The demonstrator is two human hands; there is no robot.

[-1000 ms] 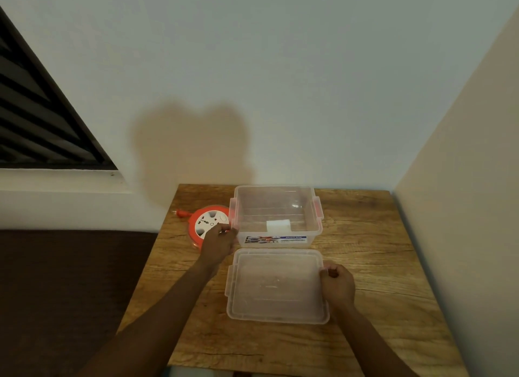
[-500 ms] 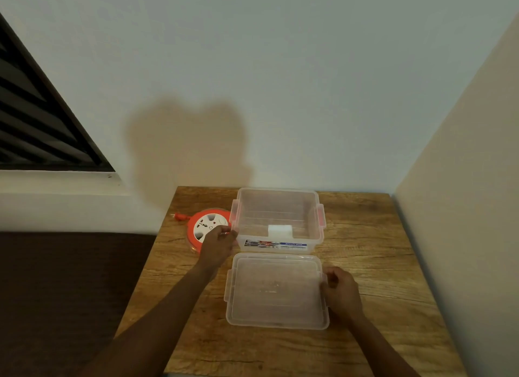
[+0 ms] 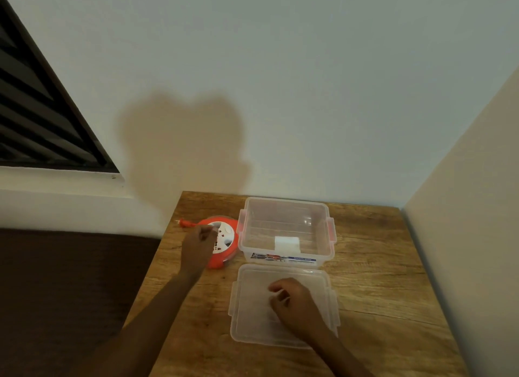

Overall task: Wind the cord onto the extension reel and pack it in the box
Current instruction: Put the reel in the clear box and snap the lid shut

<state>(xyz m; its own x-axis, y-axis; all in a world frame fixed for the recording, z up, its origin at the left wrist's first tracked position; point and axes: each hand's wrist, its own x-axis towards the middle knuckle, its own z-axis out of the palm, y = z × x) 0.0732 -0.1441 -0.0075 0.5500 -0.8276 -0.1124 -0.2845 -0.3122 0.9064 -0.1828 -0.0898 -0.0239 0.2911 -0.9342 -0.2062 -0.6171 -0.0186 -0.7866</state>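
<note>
The orange extension reel (image 3: 228, 237) with a white socket face lies flat on the wooden table, touching the left wall of the clear plastic box (image 3: 286, 204). Its orange plug (image 3: 185, 223) sticks out at the far left. My left hand (image 3: 198, 247) covers the reel's left half, fingers curled onto its face and rim. The box stands open with red side clips. Its clear lid (image 3: 250, 320) lies flat in front of it. My right hand (image 3: 295, 303) hovers over the lid's middle, fingers loosely curled, holding nothing.
The table (image 3: 379, 292) fits into a corner: a wall runs behind it and another (image 3: 463, 208) along its right side. A white patch (image 3: 286, 243) shows at the box's front wall. Dark floor lies beyond the table's left edge.
My left hand moved left from the box's corner onto the reel. My right hand left the lid's right edge and came in over the lid's middle.
</note>
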